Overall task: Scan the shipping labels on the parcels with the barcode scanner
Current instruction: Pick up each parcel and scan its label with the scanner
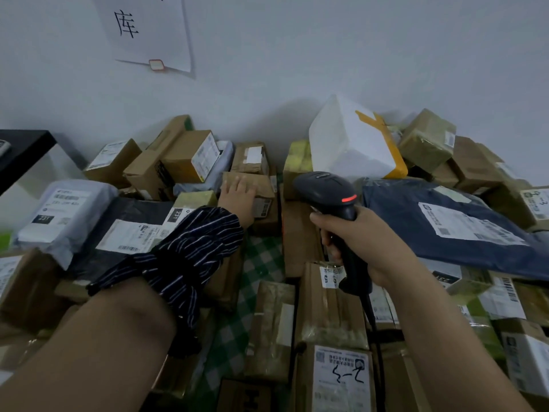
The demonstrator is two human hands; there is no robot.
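Bottom centre, nearest me: a long brown cardboard parcel [329, 310] lying lengthwise, w/ a white shipping label [341, 379] bearing handwritten marks at its near end. Left of it a strip of green-and-white checked cloth [261, 263] shows btwn the boxes. My right hand [368, 248], centre-right of frame, has its fingers wrapped tight round the grip of the black handheld barcode scanner [329, 188]. The scanner head sits above the fist at frame centre, red light [349, 199] lit on its back, nose pointing away toward the pile. Its black cable [371, 310] drops from the handle base. My left arm comes in from lower left w/ a dark blue white-striped sleeve [184, 257] bunched round the forearm. My left hand [237, 194], just left of centre, lies flat w/ fingers straight on top of a small brown cardboard box [264, 188], grasping nothing. That box has a small barcode label [263, 207] on the side facing me. Right of the scanner lies a navy plastic mailer bag [416, 209] w/ a white label. At the left edge is a grey plastic mailer bag [68, 209]. Further back, upper right of centre, a white foam box [341, 138] w/ yellow tape tops the pile against the pale wall [297, 55]. Upper left: a white paper sheet [148, 31] w/ a black character, stuck on the wall
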